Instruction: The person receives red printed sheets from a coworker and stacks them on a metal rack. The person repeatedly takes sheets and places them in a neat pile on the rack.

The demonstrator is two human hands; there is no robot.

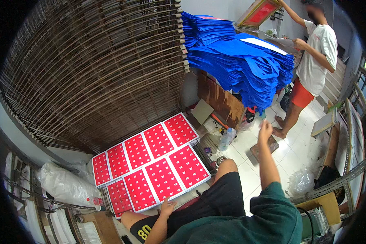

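Observation:
Low in front of me, my left hand (167, 208) is at the near edge of the red printed sheets (163, 179), its fingers apart and nothing visible in them. The sheets lie in two rows on a rack, red with small white marks and white borders. Out to the right, my right hand (265, 130) is raised over the tiled floor with its fingers curled together. No object shows in it. A clear plastic bottle (226, 139) stands on the floor to the left of that hand.
A tall metal drying rack (97, 69) rises behind the sheets. Blue fabric bags (240, 61) are heaped at the back. Another person (318, 53) stands at the far right, one hand on a red-screened frame (259, 13). Plastic-wrapped material (65, 183) is at the left.

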